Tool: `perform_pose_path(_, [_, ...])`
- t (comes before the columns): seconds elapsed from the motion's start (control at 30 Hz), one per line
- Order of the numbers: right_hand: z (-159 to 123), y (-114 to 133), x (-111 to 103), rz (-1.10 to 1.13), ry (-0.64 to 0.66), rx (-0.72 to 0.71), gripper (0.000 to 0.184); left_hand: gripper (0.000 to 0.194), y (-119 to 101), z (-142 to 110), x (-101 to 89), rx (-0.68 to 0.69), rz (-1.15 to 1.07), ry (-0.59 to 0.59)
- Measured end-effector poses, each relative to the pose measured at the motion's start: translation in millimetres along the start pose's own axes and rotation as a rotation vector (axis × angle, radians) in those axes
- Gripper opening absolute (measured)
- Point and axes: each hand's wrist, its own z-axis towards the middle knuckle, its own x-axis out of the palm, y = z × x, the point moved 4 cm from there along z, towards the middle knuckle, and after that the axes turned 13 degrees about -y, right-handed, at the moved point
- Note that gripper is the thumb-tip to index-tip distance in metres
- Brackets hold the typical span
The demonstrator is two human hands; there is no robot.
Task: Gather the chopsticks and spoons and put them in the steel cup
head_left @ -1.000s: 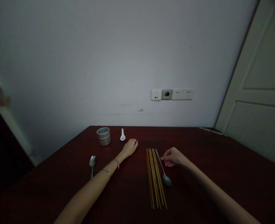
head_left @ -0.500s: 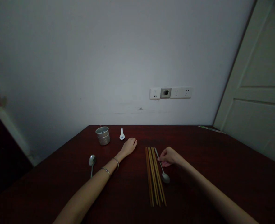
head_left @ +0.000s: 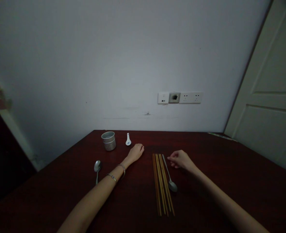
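My left hand (head_left: 136,152) rests on the table left of the chopsticks, its fingers curled in and nothing visible in them. Several wooden chopsticks (head_left: 162,184) lie side by side, pointing away from me. Close along their right side is a long-handled metal spoon (head_left: 173,186), bowl end toward me. My right hand (head_left: 180,159) hovers just right of the spoon's handle, apart from it, with loosely bent fingers and nothing held. A second metal spoon (head_left: 97,166) lies left of my left forearm, its handle partly hidden by the arm.
On the dark red table (head_left: 193,142), a grey metal cup (head_left: 109,141) stands at the back left. A small white soup spoon (head_left: 128,139) lies to its right. Wall sockets (head_left: 190,97) sit above the back edge, and a white door (head_left: 273,106) is at the right.
My right hand has let go of the long-handled spoon and moved slightly away and to the right. The spoon stays beside the chopsticks. My left hand keeps its place; the view has shifted a little.
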Motion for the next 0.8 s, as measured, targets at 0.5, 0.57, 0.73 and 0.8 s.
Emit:
perform_pose_path(0.5, [27, -53, 4, -0.515, -0.359, -0.502, 0.051, 0.024, -3, 3, -1.2, 0.042, 0.036, 0.115])
perform_pose_path(0.57, [28, -55, 4, -0.518, -0.366, -0.509, 0.050, 0.025, -5, 7, -10.5, 0.077, 0.013, 0.174])
perform_pose_path(0.73, [29, -57, 5, -0.572, -0.375, -0.550, 0.052, 0.022, -14, 12, -67.3, 0.182, 0.022, 0.305])
perform_pose_path(0.8, [31, -60, 7, -0.589, -0.375, -0.570, 0.052, 0.020, -16, 7, -98.2, 0.241, 0.055, 0.328])
